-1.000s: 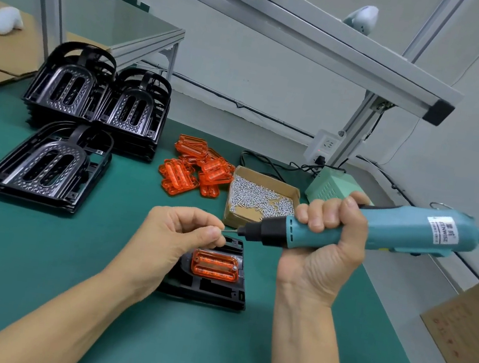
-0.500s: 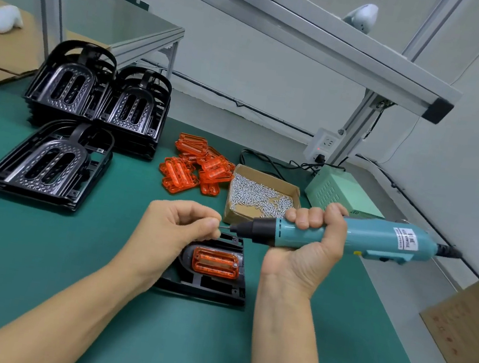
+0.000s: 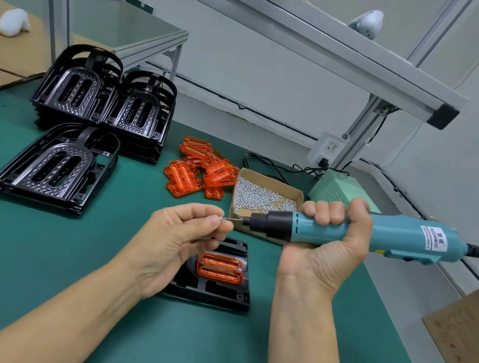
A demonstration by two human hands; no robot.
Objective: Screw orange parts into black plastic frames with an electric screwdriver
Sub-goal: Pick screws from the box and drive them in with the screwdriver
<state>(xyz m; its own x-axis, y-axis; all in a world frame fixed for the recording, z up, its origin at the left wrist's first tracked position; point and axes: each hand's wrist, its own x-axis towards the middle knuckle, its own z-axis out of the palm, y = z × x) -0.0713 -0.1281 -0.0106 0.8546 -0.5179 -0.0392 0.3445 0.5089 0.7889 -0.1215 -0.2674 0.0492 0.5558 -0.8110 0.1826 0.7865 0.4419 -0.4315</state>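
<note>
Hands first: our left hand pinches a small screw at the bit of the electric screwdriver, which our right hand grips. Below them a black frame holds an orange part on the green mat. Beyond lie loose orange parts, a screw box and stacked frames.

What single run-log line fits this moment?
left hand: pinches screw at bit | right hand: grips screwdriver | orange part: in frame
</note>
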